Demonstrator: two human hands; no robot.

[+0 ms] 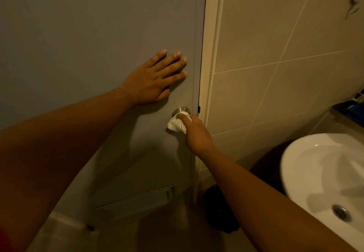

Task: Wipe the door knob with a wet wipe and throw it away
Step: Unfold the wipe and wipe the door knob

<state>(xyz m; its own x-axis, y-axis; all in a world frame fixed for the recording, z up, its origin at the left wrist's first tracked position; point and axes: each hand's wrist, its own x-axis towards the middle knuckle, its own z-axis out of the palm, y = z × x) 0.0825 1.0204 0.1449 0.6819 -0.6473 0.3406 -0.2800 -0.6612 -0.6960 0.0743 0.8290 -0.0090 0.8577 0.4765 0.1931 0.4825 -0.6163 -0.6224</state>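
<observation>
Pressure matters here: with your left hand (pixel 152 78) spread flat on the door (pixel 78 34) to brace it, keep your right hand (pixel 194 131) clenched on the wet wipe (pixel 176 124) and work it around the metal door knob (pixel 181 110) near the door's right edge.

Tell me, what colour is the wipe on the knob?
White. The wet wipe shows in the head view.

The wipe (pixel 178 124) and right hand (pixel 197 133) cover most of the door knob (pixel 180 110). The sink (pixel 307 153) is cut off at the right edge. A dark thing (pixel 218 210) on the floor is too dim to tell.
</observation>
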